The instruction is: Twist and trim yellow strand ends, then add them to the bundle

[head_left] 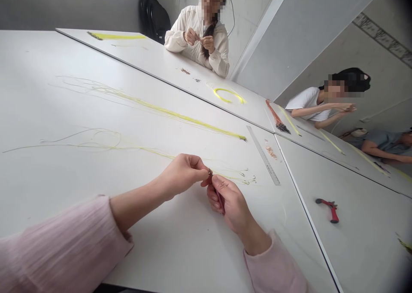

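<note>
My right hand [230,198] is wrapped round small pliers [220,199] with a pinkish-red handle and dark jaws pointing up toward my other hand. Thumb and finger of my left hand [185,170] are pinched together right at the jaws; what they hold is too small and hidden to name. Below and behind the fingers, thin yellow lines [141,148] lie loose, ending at the right in several small fish hooks [249,180]. Farther back rests a thicker bundle of yellow lines [180,116], its hooks [243,138] gathered at the right end.
A clear ruler [263,155] lies right of my hands beside small copper-coloured pieces [271,151]. Red-handled pliers [330,209] rest on the right-hand table. An orange bundle [276,114] and a yellow coil [225,96] lie farther back. Several people sit across and to the right.
</note>
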Demonstrator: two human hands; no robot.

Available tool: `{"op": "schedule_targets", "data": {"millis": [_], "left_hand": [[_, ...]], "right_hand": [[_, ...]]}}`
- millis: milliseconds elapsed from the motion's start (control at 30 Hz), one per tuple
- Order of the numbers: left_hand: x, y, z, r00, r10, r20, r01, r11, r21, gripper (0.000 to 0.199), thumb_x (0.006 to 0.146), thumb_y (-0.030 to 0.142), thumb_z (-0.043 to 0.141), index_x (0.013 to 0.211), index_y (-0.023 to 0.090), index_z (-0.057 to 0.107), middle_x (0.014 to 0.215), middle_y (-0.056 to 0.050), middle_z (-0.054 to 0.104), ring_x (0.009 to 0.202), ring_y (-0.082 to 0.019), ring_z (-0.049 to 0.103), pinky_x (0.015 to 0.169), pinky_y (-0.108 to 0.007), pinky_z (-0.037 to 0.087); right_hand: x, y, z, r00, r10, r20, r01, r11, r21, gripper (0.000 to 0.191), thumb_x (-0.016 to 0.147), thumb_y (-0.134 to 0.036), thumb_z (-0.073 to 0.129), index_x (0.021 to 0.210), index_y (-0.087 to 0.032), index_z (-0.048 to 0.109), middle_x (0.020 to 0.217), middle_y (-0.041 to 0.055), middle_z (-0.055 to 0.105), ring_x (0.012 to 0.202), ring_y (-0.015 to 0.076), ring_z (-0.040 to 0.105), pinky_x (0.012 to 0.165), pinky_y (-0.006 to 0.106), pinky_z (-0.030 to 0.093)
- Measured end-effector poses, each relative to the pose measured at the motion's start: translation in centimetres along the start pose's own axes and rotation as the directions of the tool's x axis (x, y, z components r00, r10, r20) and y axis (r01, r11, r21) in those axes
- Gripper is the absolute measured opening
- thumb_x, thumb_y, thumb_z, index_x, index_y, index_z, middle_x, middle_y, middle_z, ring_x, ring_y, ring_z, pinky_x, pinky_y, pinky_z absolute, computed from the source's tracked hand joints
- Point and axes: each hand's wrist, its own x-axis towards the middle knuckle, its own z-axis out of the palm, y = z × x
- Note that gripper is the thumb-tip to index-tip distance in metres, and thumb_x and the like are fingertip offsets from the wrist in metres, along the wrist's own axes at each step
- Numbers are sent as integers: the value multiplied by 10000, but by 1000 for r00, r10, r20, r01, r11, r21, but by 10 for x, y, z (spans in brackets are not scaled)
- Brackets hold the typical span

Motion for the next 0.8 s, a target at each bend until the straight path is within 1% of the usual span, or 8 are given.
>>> {"op": "schedule_targets", "data": {"millis": [133,300,400,600,700,800], "left_hand": [[0,1,0,1000,-11,5,11,1000,4,93,594,282,575,581,192,592,645,-21,683,540,-140,552,402,-220,299],[2,-1,-2,1000,-7,19,6,1000,29,90,589,280,578,577,193,597,663,-9,684,535,-134,557,412,-224,307],[2,-3,-2,1000,12,25,-13,999,37,84,596,275,580,579,193,592,690,-13,685,596,-151,584,441,-229,338],[3,-3,-3,998,28,57,-31,997,65,87,640,261,563,576,201,559,734,-20,682,805,-202,613,534,-243,394],[3,-3,-3,997,44,71,-48,997,56,89,641,255,559,571,201,548,725,-24,679,832,-210,611,537,-246,391],[3,-2,-3,996,54,69,-58,997,57,86,633,256,555,568,200,552,715,-22,677,806,-207,612,521,-246,382]], "right_hand": [[-1,-1,-1,1000,6,11,-6,1000,-2,314,885,-444,448,796,-162,554,591,-39,343,470,66,270,434,227,146],[1,0,-1,1000,-18,-4,18,997,-72,324,889,-448,442,785,-160,548,580,-43,330,471,67,260,436,230,154],[1,0,0,1000,-19,-17,18,994,-105,331,883,-459,448,778,-162,545,573,-48,317,470,67,247,436,230,151],[3,-1,-2,1000,-11,-17,8,992,-125,335,875,-465,459,760,-162,542,566,-51,305,468,69,228,441,236,138],[3,-1,-5,1000,-8,-5,7,991,-130,341,879,-468,452,771,-159,548,569,-52,300,469,70,220,441,238,129],[3,-1,-6,1000,0,9,2,992,-126,340,874,-474,457,775,-161,548,570,-51,300,468,73,220,440,240,125]]}}
